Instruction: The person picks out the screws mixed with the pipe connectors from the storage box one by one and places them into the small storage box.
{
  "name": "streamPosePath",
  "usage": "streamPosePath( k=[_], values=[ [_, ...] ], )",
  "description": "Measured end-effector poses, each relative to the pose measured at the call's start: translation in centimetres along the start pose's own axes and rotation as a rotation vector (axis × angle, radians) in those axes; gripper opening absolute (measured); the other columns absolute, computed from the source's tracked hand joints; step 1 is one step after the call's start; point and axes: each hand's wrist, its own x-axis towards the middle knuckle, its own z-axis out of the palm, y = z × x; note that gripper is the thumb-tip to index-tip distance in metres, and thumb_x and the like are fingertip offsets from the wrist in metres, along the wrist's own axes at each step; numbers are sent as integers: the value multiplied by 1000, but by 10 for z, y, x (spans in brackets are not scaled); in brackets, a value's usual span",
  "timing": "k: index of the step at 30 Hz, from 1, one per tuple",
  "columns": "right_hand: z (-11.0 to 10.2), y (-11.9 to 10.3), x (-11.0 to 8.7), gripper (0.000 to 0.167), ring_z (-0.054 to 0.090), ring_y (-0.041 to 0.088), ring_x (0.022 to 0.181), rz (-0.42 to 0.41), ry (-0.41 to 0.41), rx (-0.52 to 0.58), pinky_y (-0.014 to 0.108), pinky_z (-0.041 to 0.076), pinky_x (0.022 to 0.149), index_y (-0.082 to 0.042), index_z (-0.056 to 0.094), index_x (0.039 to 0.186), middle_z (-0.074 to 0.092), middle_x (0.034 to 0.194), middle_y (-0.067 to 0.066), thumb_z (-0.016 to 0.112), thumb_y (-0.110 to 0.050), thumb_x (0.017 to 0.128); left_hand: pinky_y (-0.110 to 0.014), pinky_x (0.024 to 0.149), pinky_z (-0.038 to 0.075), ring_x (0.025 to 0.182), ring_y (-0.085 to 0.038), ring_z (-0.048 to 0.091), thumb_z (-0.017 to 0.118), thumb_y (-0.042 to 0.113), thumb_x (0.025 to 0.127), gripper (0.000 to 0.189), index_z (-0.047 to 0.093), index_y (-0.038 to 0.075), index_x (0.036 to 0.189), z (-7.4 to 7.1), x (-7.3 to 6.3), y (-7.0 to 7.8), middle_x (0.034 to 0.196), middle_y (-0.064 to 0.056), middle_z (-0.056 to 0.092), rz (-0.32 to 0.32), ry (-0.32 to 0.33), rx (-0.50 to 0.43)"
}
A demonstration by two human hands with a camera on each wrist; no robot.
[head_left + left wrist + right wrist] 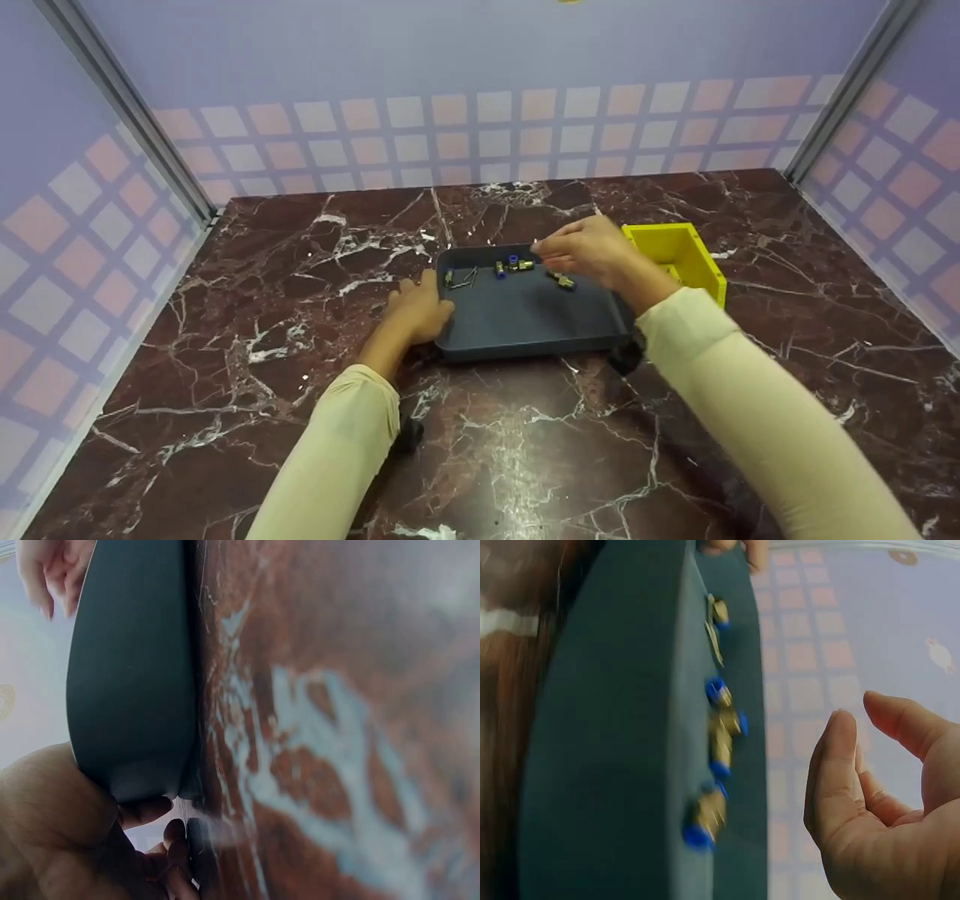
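A dark grey tray (525,319) lies on the table. My left hand (416,309) grips its left edge; in the left wrist view that hand (67,817) wraps the tray's corner. Over the tray's far right part is my right hand (589,251), thumb and fingertips apart with nothing between them in the right wrist view. Inside lie several brass pneumatic fittings with blue rings, among them a middle fitting (517,264) and a nearer right one (561,280). Thin bent metal pieces (465,277) and another small fitting (448,277) lie by the left wall.
A yellow bin (709,262) stands just right of the tray, partly behind my right forearm, with yellow pieces (670,271) inside. The marbled table (300,420) is bounded by a tiled-pattern back panel (480,135) and side panels.
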Motion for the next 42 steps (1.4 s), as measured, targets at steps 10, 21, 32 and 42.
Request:
streamPosePath(
  k=[10, 21, 32, 42],
  values=[
    [66, 13, 23, 14, 76, 29, 93, -10, 33, -68, 33, 61, 84, 5, 72, 92, 74, 111, 23, 80, -3, 83, -59, 112, 36, 133, -51, 42, 51, 32, 99, 65, 29, 9, 155, 1, 0, -1, 144, -33, 39, -6, 8, -14],
    [94, 17, 39, 20, 72, 12, 61, 21, 155, -183, 30, 62, 72, 4, 73, 92, 79, 93, 17, 85, -9, 81, -58, 111, 37, 131, -51, 43, 52, 32, 99, 63, 32, 7, 153, 0, 2, -3, 144, -33, 41, -10, 14, -8],
    [118, 21, 48, 41, 64, 12, 62, 24, 380, -628, 24, 57, 60, 0, 76, 96, 70, 77, 3, 91, -31, 74, -58, 114, 34, 136, -51, 39, 51, 33, 101, 66, 26, 9, 158, 2, 2, -3, 149, -33, 36, -13, -9, -20],
    [129, 16, 49, 52, 66, 20, 75, 61, 406, -741, 28, 54, 64, 1, 74, 108, 72, 98, 10, 92, -31, 71, -55, 113, 34, 132, -50, 41, 52, 32, 101, 63, 30, 8, 155, 1, 0, -2, 145, -33, 39, 15, 2, -14]
  ],
)
